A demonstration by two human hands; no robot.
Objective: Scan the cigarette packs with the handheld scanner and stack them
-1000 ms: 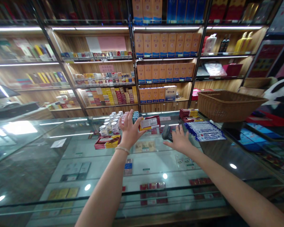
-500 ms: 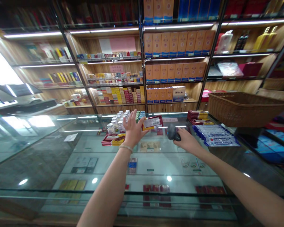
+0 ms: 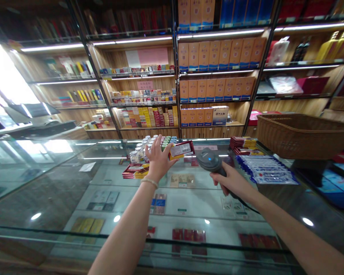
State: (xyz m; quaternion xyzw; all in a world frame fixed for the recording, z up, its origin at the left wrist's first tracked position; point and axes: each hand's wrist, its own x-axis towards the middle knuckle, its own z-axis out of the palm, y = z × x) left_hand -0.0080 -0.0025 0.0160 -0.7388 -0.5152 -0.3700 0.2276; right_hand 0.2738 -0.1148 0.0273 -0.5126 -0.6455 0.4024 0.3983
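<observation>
My left hand (image 3: 159,157) grips the end of a red-and-yellow packet (image 3: 182,149), whose white printed label with a barcode faces me. Just right of it, my right hand (image 3: 232,176) is wrapped round the handle of a dark grey barcode scanner (image 3: 209,159), its head pointing toward the packet and a blue light showing on top. A cable runs from the scanner under my right forearm. Below and left of my left hand, a low pile of similar red-and-yellow packets (image 3: 133,170) lies on the glass counter (image 3: 137,191). Small white-capped bottles (image 3: 140,148) stand behind that pile.
At right lie another stack of red-and-yellow packets (image 3: 243,143) and a row of blue-and-white packets (image 3: 266,170), with a wicker basket (image 3: 301,137) behind them. A paper slip (image 3: 87,167) rests at left. Shelves with orange boxes (image 3: 213,89) line the back wall.
The scanner has turned, so its head and blue light now show more fully, and its cable has come into view. My left hand still holds the packet, slightly tilted.
</observation>
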